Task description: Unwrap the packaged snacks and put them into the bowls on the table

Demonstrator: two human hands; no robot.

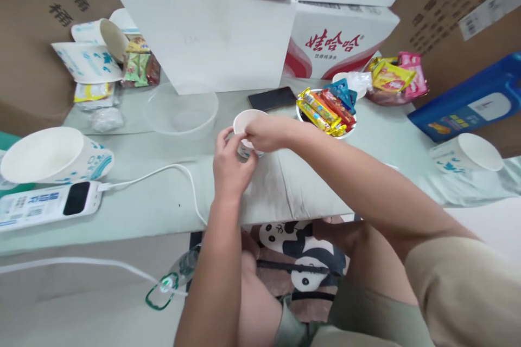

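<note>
Near the middle of the table, a small white paper cup (249, 117) with a blue print is between my two hands. My left hand (232, 165) has its fingers wrapped around the cup's near left side. My right hand (271, 133) is at the cup's right rim, fingers closed and reaching over its edge; its fingertips are partly hidden, and I cannot make out what they grip. To the right of my right hand stands a bowl of yellow, red and blue wrapped snacks (325, 110). A black phone (272, 98) lies behind the cup.
A clear plastic bowl (183, 111) sits behind left. Paper bowls (44, 154) and a white power bank (49, 205) with a cable are at the left. White boxes (207, 38) line the back. On the right are a blue bottle (468, 100), a paper cup (468, 153) and snack packs (396, 78).
</note>
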